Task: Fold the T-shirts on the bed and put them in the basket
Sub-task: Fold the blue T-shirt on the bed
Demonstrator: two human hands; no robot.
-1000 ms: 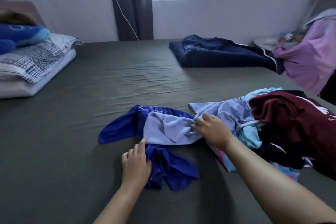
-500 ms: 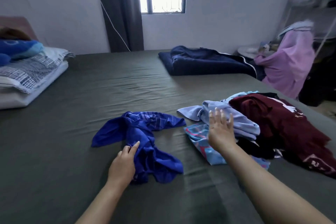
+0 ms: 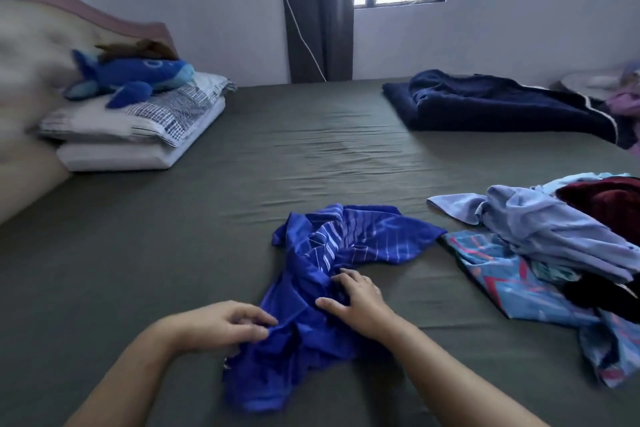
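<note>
Crumpled blue T-shirt [image 3: 332, 274] on bed [image 3: 173, 253], left of clothes pile [image 3: 554, 246]. Left hand [image 3: 221, 324] fingers pinch shirt's near left edge. Right hand [image 3: 356, 302] fingers spread, pressing shirt's middle. Both hands left of pile.

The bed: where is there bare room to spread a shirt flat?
Bare sheet runs between the pillows and the blue shirt, and on to the navy blanket. The right side is crowded by the clothes pile.
</note>
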